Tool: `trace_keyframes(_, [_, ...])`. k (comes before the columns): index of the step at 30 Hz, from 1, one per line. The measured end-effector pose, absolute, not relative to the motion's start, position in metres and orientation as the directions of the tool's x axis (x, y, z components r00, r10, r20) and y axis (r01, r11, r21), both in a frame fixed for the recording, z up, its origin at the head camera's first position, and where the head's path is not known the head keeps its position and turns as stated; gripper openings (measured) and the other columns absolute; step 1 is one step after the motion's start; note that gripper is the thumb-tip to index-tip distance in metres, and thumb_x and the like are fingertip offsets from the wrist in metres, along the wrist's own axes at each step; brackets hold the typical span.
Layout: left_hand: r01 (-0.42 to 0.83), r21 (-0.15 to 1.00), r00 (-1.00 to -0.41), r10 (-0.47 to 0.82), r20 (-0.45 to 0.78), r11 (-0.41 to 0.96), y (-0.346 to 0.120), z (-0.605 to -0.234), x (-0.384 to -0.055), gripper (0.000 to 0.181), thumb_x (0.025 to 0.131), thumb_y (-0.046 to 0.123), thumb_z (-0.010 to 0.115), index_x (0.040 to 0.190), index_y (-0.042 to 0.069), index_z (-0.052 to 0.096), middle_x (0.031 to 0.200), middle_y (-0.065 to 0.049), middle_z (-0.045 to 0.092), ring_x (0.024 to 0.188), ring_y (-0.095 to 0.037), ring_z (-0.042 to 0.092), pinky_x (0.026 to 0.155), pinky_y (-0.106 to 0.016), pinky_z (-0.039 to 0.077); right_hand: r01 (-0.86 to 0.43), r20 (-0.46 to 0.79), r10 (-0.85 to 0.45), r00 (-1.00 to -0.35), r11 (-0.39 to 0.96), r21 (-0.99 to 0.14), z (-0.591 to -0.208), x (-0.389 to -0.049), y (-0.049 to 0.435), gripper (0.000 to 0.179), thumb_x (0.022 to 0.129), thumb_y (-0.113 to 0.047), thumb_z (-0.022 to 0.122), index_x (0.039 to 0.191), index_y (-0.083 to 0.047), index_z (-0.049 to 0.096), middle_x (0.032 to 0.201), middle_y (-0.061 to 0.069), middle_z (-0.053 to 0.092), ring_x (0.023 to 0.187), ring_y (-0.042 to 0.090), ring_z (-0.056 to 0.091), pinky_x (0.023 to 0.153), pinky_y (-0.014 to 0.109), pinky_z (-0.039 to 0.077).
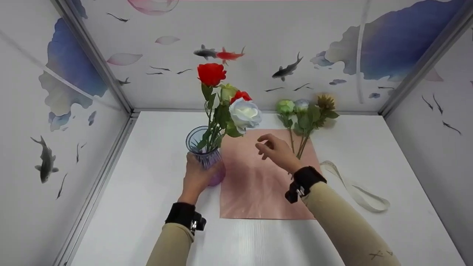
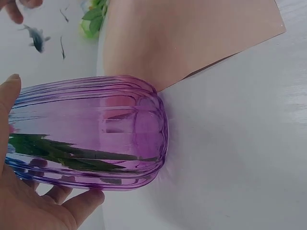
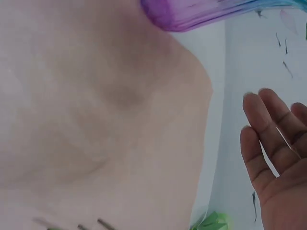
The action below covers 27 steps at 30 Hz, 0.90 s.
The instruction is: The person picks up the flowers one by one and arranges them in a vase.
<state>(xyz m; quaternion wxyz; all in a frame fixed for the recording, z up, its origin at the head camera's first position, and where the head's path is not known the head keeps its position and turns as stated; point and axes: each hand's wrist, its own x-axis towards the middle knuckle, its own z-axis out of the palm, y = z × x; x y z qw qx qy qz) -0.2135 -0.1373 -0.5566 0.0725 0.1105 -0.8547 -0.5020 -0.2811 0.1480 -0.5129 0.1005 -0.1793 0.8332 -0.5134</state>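
My left hand (image 1: 197, 175) grips a ribbed glass vase (image 2: 86, 120), blue at the rim and purple toward the base. Several flowers stand in it: a red rose (image 1: 211, 75), a second red bloom (image 1: 241, 96), a pale green bloom (image 1: 228, 92) and a white-blue rose (image 1: 245, 113). Dark green stems (image 2: 62, 151) show through the glass. To the right of the vase, my right hand (image 1: 279, 151) hovers over pink wrapping paper (image 1: 255, 192). Its fingers are loosely bent in the head view, and nothing is in them.
On the paper's right side lie more flowers, with a green bloom (image 1: 285, 106), a bluish bloom (image 1: 301, 105) and a yellow-brown flower (image 1: 326, 102). A looped white ribbon (image 1: 364, 197) lies farther right. Printed panels (image 1: 251, 33) enclose the white table (image 1: 147, 159).
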Motion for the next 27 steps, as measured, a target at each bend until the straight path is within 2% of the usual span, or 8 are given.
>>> trace_keyframes(4, [-0.111, 0.859, -0.966, -0.258, 0.025, 0.499, -0.139, -0.557, -0.215, 0.112, 0.078, 0.046, 0.083, 0.155, 0.000, 0.017, 0.151, -0.024, 0.041, 0.139, -0.036, 0.047, 0.112, -0.056, 0.041, -0.220, 0.071, -0.293, -0.953, 0.513, -0.830, -0.523, -0.286, 0.175, 0.033, 0.107, -0.025, 0.055, 0.134, -0.006, 0.055, 0.108, 0.016, 0.066, 0.100, 0.035, 0.065, 0.088, 0.048, 0.054])
trace_keyframes(8, [-0.115, 0.848, -0.966, -0.256, 0.025, 0.517, -0.140, -0.557, -0.216, 0.112, 0.078, 0.046, 0.083, 0.155, -0.001, 0.016, 0.152, -0.025, 0.039, 0.140, -0.037, 0.046, 0.112, -0.056, 0.040, -0.206, 0.099, -0.197, -0.975, 0.658, -0.724, -0.530, -0.290, 0.197, 0.033, 0.105, -0.017, 0.056, 0.136, -0.004, 0.056, 0.116, 0.019, 0.066, 0.107, 0.034, 0.064, 0.089, 0.048, 0.053])
trace_keyframes(14, [-0.144, 0.849, -0.964, -0.267, -0.003, 0.509, -0.140, -0.557, -0.216, 0.116, 0.077, 0.049, 0.083, 0.156, 0.000, 0.014, 0.154, -0.025, 0.038, 0.141, -0.037, 0.044, 0.113, -0.056, 0.039, -0.200, 0.094, -0.184, -0.978, 0.727, -0.657, -0.542, -0.295, 0.217, 0.042, 0.101, -0.006, 0.058, 0.141, 0.006, 0.051, 0.131, 0.030, 0.056, 0.123, 0.046, 0.053, 0.101, 0.056, 0.046])
trace_keyframes(19, [-0.135, 0.851, -0.966, -0.258, 0.000, 0.507, -0.141, -0.558, -0.217, 0.117, 0.078, 0.050, 0.082, 0.157, -0.001, 0.012, 0.155, -0.025, 0.037, 0.143, -0.037, 0.043, 0.113, -0.057, 0.039, -0.182, 0.049, -0.187, -0.981, 0.805, -0.564, -0.551, -0.296, 0.227, 0.046, 0.102, -0.011, 0.058, 0.145, 0.002, 0.050, 0.136, 0.034, 0.053, 0.123, 0.054, 0.048, 0.099, 0.063, 0.042])
trace_keyframes(23, [-0.123, 0.849, -0.970, -0.245, 0.008, 0.514, -0.141, -0.557, -0.216, 0.117, 0.079, 0.049, 0.082, 0.157, -0.002, 0.011, 0.154, -0.027, 0.036, 0.144, -0.040, 0.042, 0.113, -0.059, 0.038, -0.140, -0.022, -0.174, -0.985, 0.854, -0.502, -0.558, -0.294, 0.231, 0.051, 0.105, -0.023, 0.055, 0.152, -0.004, 0.046, 0.147, 0.033, 0.045, 0.132, 0.060, 0.039, 0.103, 0.070, 0.036])
trace_keyframes(27, [-0.139, 0.836, -0.970, -0.242, -0.007, 0.531, -0.141, -0.556, -0.216, 0.117, 0.079, 0.050, 0.081, 0.158, 0.000, 0.009, 0.155, -0.025, 0.036, 0.145, -0.040, 0.040, 0.113, -0.061, 0.037, -0.102, -0.075, -0.150, -0.986, 0.889, -0.447, -0.564, -0.293, 0.233, 0.054, 0.106, -0.030, 0.053, 0.154, -0.008, 0.043, 0.154, 0.030, 0.040, 0.137, 0.060, 0.033, 0.106, 0.073, 0.031])
